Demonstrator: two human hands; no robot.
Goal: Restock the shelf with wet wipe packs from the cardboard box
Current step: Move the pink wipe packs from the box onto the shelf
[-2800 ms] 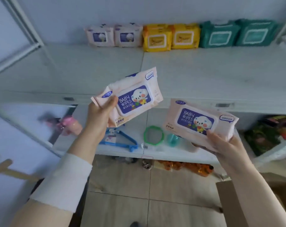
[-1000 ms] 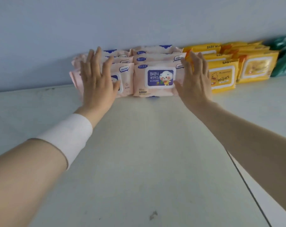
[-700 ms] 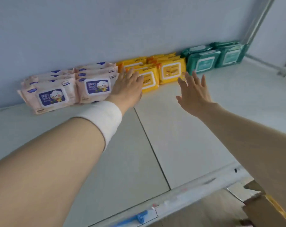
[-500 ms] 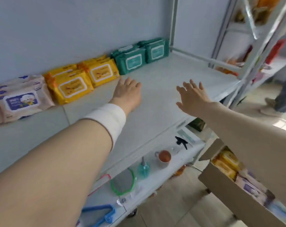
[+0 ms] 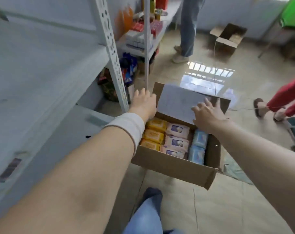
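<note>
Both hands are seen reaching out over the cardboard box (image 5: pixel 173 164), which stands on the floor at the centre of the frame, just beside the shelf (image 5: pixel 42 78) that fills the left side. The left hand (image 5: pixel 144 105), with a white wristband, is held at the box's far left corner, fingers loosely spread, and nothing is gripped in it. The right hand (image 5: pixel 209 114) is spread flat in front of the raised grey flap (image 5: pixel 178 102) at the back of the box; whether the flap is touched cannot be told. Nothing is held in it either.

Inside the box three rows of packs are left: yellow packs (image 5: pixel 154 134) on the left, pink packs (image 5: pixel 176 141) in the middle, blue packs (image 5: pixel 198 146) on the right. The box is judged to be well stocked, so much of the restocking remains. The part of the shelf that is shown carries no packs, so what has been placed cannot be told from this view. The step in hand is judged to be a reach for the next packs.
</note>
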